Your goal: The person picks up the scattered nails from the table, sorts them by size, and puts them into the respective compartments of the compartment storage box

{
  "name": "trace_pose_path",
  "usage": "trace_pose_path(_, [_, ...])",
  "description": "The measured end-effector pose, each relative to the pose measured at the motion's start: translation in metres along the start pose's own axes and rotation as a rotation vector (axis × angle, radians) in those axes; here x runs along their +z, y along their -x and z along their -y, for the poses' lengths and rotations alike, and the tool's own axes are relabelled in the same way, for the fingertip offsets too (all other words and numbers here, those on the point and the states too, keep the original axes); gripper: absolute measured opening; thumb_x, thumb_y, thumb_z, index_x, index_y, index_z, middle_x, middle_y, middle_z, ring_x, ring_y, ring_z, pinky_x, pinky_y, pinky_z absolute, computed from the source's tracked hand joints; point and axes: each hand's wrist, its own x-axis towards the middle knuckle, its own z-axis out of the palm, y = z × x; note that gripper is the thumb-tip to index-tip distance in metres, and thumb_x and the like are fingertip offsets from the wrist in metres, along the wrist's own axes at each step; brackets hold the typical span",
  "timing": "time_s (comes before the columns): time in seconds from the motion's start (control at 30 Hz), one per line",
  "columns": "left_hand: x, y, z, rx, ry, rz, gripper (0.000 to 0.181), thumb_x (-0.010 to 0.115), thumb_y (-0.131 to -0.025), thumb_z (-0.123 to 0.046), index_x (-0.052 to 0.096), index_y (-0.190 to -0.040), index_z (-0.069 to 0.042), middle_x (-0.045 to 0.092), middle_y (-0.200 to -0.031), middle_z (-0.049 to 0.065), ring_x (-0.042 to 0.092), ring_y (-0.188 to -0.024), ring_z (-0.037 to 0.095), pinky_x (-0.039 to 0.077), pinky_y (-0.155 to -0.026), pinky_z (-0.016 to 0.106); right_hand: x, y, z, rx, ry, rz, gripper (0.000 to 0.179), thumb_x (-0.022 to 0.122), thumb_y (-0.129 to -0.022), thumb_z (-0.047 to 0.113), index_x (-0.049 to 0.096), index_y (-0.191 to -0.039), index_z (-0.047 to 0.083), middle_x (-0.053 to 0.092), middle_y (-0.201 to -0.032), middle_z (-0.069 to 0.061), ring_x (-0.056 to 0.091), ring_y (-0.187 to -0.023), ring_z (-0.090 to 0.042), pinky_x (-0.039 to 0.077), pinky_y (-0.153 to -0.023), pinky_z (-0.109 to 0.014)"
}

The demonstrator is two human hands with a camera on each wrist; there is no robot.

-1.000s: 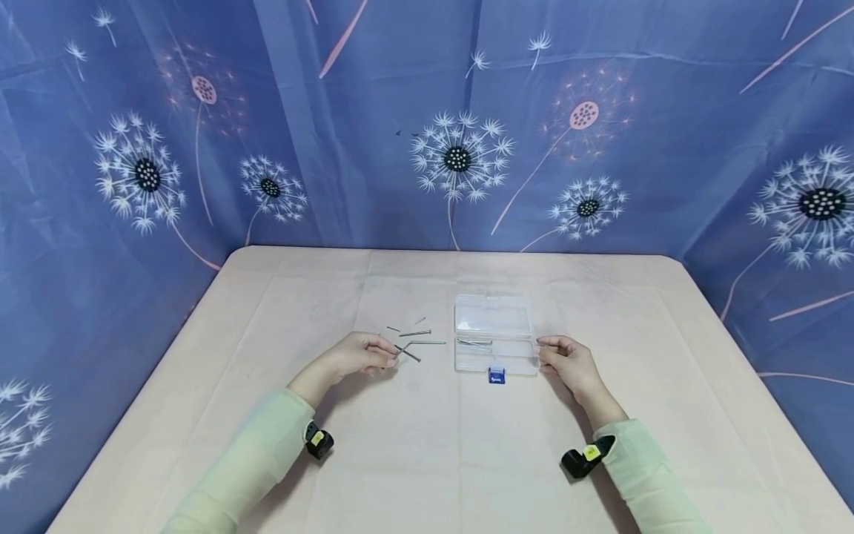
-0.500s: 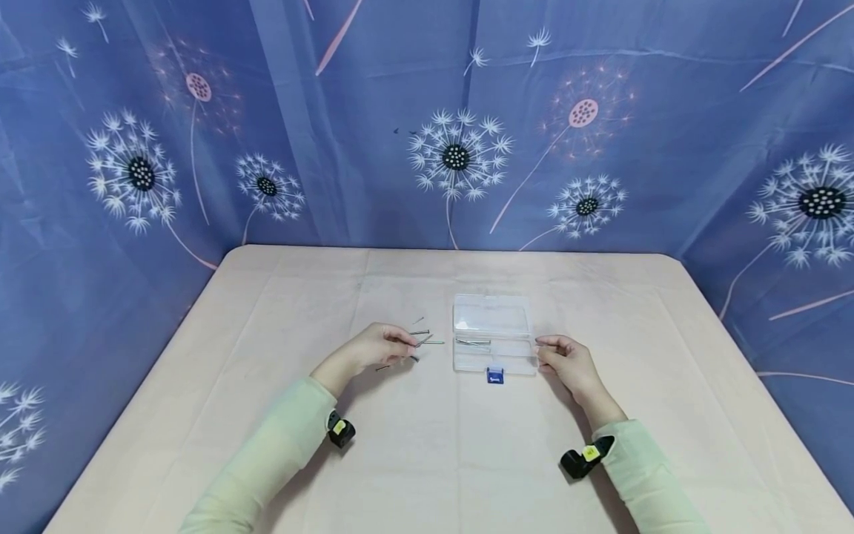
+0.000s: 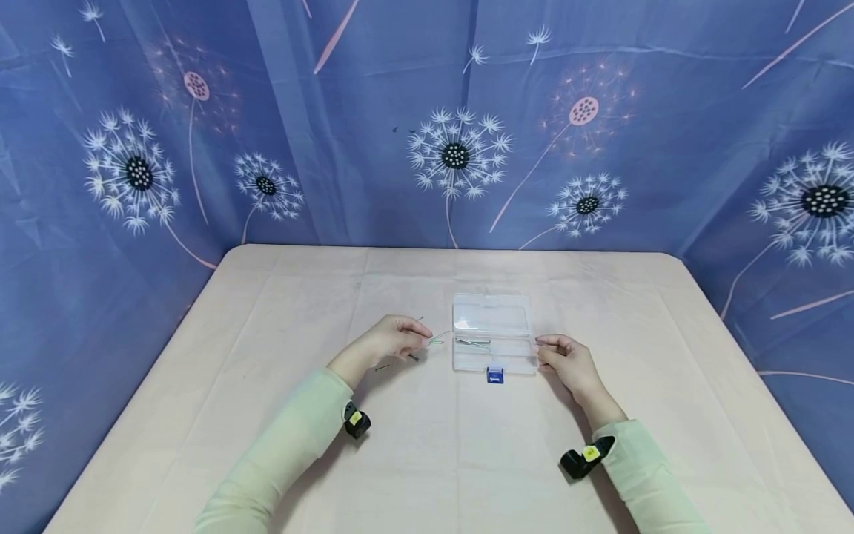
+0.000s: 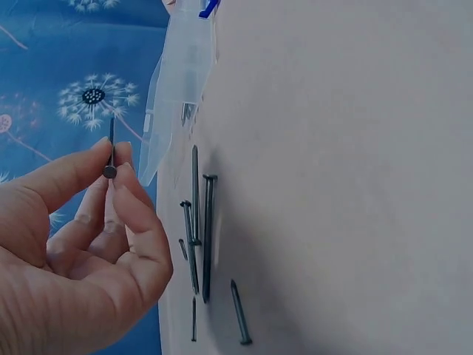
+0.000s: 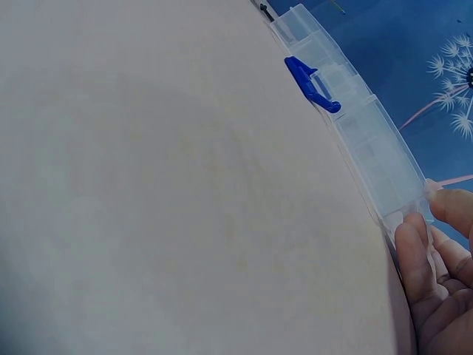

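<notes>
My left hand (image 3: 392, 339) pinches a nail (image 4: 111, 171) by its head end, between thumb and fingers, just left of a clear plastic box (image 3: 492, 314). The box lies with its lid raised back and a blue latch (image 3: 495, 376) at the front. Several nails (image 3: 472, 343) lie in its left rear compartment. At the box's right end, my right hand (image 3: 567, 363) grips the wall with thumb and fingertips. Loose nails (image 4: 209, 240) of differing lengths lie on the table beneath the left hand, which partly covers them in the head view.
A pale pink cloth (image 3: 414, 475) covers the table. Blue curtains (image 3: 373, 148) with a dandelion print stand behind it and at both sides. Each wrist carries a small black camera, one on the left (image 3: 356, 423) and one on the right (image 3: 582, 463).
My left hand has lifted a nail from the loose group and carried it rightward, close to the box. The right hand and box have stayed in place.
</notes>
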Motion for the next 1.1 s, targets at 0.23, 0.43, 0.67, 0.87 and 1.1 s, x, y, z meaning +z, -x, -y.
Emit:
trace_pose_path(0.23, [0.010, -0.010, -0.007, 0.015, -0.046, -0.071, 0.024, 0.066, -0.085, -0.007, 0.067, -0.106, 0.002, 0.063, -0.074, -0.004, 0.053, -0.065, 0.009, 0.044, -0.059, 0.021, 0.000, -0.001, -0.001, 0.001, 0.003, -0.005, 0.038, 0.059, -0.091, 0.006, 0.050, -0.122, -0.014, 0.059, -0.082, 0.010, 0.057, -0.071, 0.001, 0.053, -0.065, -0.015])
trace_pose_path(0.43, [0.016, -0.019, -0.014, 0.040, -0.115, -0.061, 0.024, 0.067, -0.085, -0.013, 0.068, -0.107, -0.002, 0.066, -0.079, -0.002, 0.058, -0.068, 0.008, 0.049, -0.064, 0.023, 0.000, -0.002, -0.001, -0.001, 0.001, -0.011, 0.038, 0.060, -0.091, 0.006, 0.050, -0.121, -0.014, 0.059, -0.081, 0.010, 0.057, -0.071, 0.001, 0.053, -0.065, -0.016])
trace_pose_path(0.67, [0.026, -0.027, -0.022, 0.066, -0.115, -0.027, 0.024, 0.067, -0.085, -0.011, 0.068, -0.106, 0.001, 0.060, -0.071, -0.004, 0.048, -0.056, 0.006, 0.049, -0.064, 0.021, -0.001, -0.001, -0.002, -0.005, -0.004, -0.003, 0.038, 0.059, -0.091, 0.006, 0.050, -0.122, -0.015, 0.059, -0.081, 0.010, 0.057, -0.071, 0.001, 0.053, -0.065, -0.015])
trace_pose_path(0.87, [0.035, -0.032, -0.027, 0.044, -0.139, -0.017, 0.025, 0.068, -0.085, -0.013, 0.068, -0.106, 0.000, 0.069, -0.093, 0.004, 0.062, -0.076, 0.008, 0.055, -0.076, 0.025, 0.000, -0.001, -0.002, -0.005, -0.010, -0.001, 0.038, 0.059, -0.091, 0.005, 0.049, -0.122, -0.015, 0.059, -0.081, 0.010, 0.057, -0.071, 0.001, 0.053, -0.065, -0.016])
trace_pose_path(1.1, [0.043, -0.037, -0.033, 0.061, -0.172, -0.015, 0.021, 0.068, -0.085, -0.012, 0.068, -0.102, -0.001, 0.069, -0.094, 0.008, 0.062, -0.076, 0.010, 0.055, -0.075, 0.026, -0.001, -0.001, -0.003, -0.009, -0.013, -0.004, 0.037, 0.058, -0.091, 0.004, 0.050, -0.121, -0.015, 0.058, -0.081, 0.011, 0.057, -0.071, 0.001, 0.053, -0.065, -0.015])
